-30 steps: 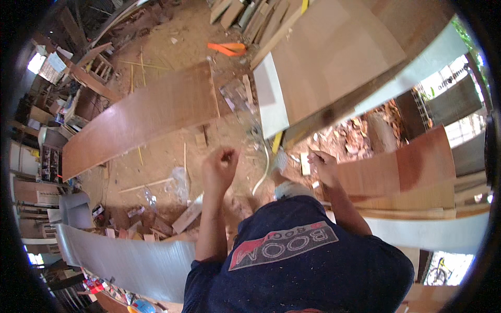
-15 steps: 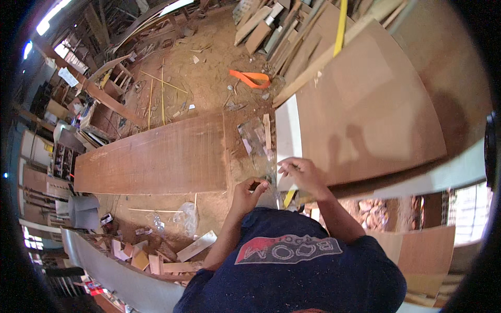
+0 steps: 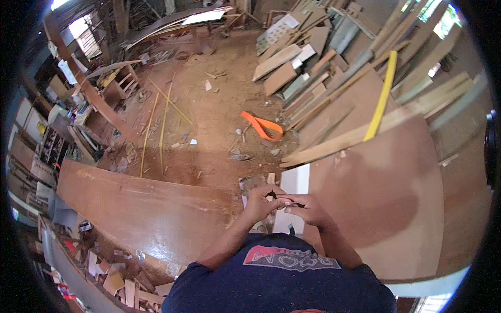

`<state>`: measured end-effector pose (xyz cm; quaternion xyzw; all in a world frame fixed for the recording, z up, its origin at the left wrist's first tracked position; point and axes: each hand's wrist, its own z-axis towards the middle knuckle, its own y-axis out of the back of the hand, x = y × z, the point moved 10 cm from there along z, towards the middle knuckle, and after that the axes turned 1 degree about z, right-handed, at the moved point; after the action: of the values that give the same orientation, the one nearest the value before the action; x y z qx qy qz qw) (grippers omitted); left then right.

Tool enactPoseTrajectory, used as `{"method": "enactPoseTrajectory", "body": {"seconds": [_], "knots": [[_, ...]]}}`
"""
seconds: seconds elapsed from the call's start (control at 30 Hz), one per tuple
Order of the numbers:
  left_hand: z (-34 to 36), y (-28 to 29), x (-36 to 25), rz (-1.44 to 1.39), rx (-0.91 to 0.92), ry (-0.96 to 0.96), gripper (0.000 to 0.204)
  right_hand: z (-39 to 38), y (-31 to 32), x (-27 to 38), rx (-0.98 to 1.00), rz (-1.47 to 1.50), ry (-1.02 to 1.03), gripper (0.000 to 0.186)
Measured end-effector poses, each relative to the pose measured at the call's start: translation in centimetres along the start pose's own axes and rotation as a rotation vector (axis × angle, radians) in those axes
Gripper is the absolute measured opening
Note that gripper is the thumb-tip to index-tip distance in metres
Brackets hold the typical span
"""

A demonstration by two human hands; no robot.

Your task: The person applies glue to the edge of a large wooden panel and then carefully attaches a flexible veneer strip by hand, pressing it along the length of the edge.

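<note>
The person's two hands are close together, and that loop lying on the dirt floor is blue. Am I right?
Almost! The loop is orange, not blue, as the head view shows. It does lie on the dirt floor, and the left hand and right hand are close together.

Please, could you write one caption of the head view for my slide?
Seen from above: left hand and right hand close together, broad brown panels on either side, orange band on the ground.

Thin dark item (image 3: 285, 196) between fingers (image 3: 281, 203) — too small to tell; shirt (image 3: 282, 281), cut off below
</note>
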<state>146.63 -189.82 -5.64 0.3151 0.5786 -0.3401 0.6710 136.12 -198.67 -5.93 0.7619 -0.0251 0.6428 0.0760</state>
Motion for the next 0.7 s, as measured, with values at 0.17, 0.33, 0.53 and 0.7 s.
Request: {"method": "enactPoseTrajectory", "body": {"seconds": [0.17, 0.33, 0.53, 0.7], "knots": [[3.6, 7.3, 2.6, -0.036, -0.05, 0.062, 0.019, 9.5, -1.5, -0.6, 0.3, 0.155, -0.083, 0.047], [4.9, 13.2, 6.4, -0.133, -0.166, 0.178, 0.013, 17.7, -3.3, 0.2, 0.597, 0.119, -0.119, 0.039], [10.1, 20.0, 9.7, -0.129, -0.407, 0.209, 0.017, 28.7, -3.5, 1.3, 0.802, 0.247, -0.161, 0.04], [19.5, 26.5, 11.5, -0.156, -0.708, 0.128, 0.016, 40.4, 0.0, 2.4, 0.84, 0.008, -0.135, 0.082]]}}
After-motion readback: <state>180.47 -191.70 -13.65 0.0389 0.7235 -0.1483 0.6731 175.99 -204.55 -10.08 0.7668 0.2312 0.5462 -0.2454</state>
